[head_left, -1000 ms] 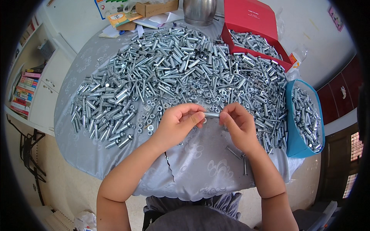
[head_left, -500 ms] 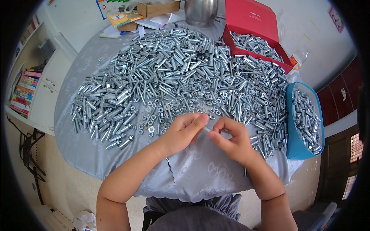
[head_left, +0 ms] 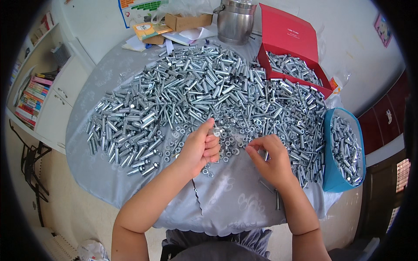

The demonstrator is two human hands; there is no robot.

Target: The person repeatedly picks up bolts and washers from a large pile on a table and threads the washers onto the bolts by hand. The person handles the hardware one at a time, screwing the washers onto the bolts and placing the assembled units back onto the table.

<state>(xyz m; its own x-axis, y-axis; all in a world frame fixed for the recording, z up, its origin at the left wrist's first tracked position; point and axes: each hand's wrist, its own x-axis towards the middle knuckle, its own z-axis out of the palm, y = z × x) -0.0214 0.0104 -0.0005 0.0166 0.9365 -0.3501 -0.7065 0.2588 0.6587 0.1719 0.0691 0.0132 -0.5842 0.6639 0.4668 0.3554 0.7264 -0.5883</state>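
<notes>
My left hand [head_left: 200, 148] is closed, thumb up and fingers curled, above the front of the heap. Beside its fingertips shows the round metal end of what looks like a bolt [head_left: 217, 131]; the rest is hidden in the fist. To the right, my right hand [head_left: 271, 160] is bent in a loose pinch, thumb and forefinger tips close together. Whether anything small is between them I cannot make out. Loose washers and nuts [head_left: 226, 150] lie between the hands. Behind them spreads a large heap of bolts and metal sleeves [head_left: 209, 82].
A red open box [head_left: 287, 32] of metal parts stands at the back right. A blue bin [head_left: 333, 161] of similar parts is at the right edge. A steel pot [head_left: 235, 24] and a cardboard box [head_left: 188, 21] stand at the back. A grey cloth [head_left: 235, 209] covers the round table.
My hands have moved apart, the left one turning thumb up and the right one shifting slightly right. The thin metal shaft seen between them is no longer visible there. The view has shifted slightly.
</notes>
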